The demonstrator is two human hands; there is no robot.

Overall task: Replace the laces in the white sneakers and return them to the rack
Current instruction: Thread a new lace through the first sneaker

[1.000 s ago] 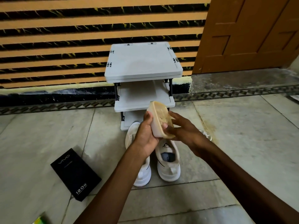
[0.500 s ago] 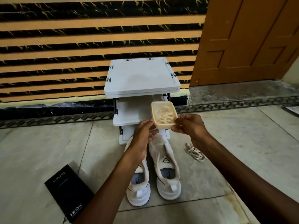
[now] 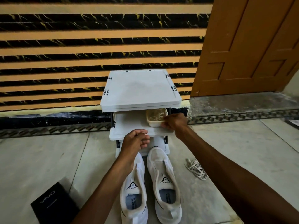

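Fig. My right hand (image 3: 174,125) pinches the tub (image 3: 155,123) on the rack's (image 3: 140,89) shelf, 3 o'clock side; left hand (image 3: 135,140) loosely curled, empty. Sneakers (image 3: 161,172): floor (image 3: 48,159), 6 o'clock. Snagging the rim could spill laces (image 3: 156,115).

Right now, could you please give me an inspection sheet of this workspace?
Surface: tiled floor.
Job's things: white rack against the wall; beige container of laces on its middle shelf, right side; white sneakers side by side on the floor before it, no laces visible in them; loose laces piled right of them.
Clutter: black box on the floor, lower left.
Hands: right hand grips the container's near rim; left hand hovers over the middle shelf's front edge, fingers loosely curled, holding nothing.
Cables: nothing seen.
Surroundings: striped wall, wooden door at right.
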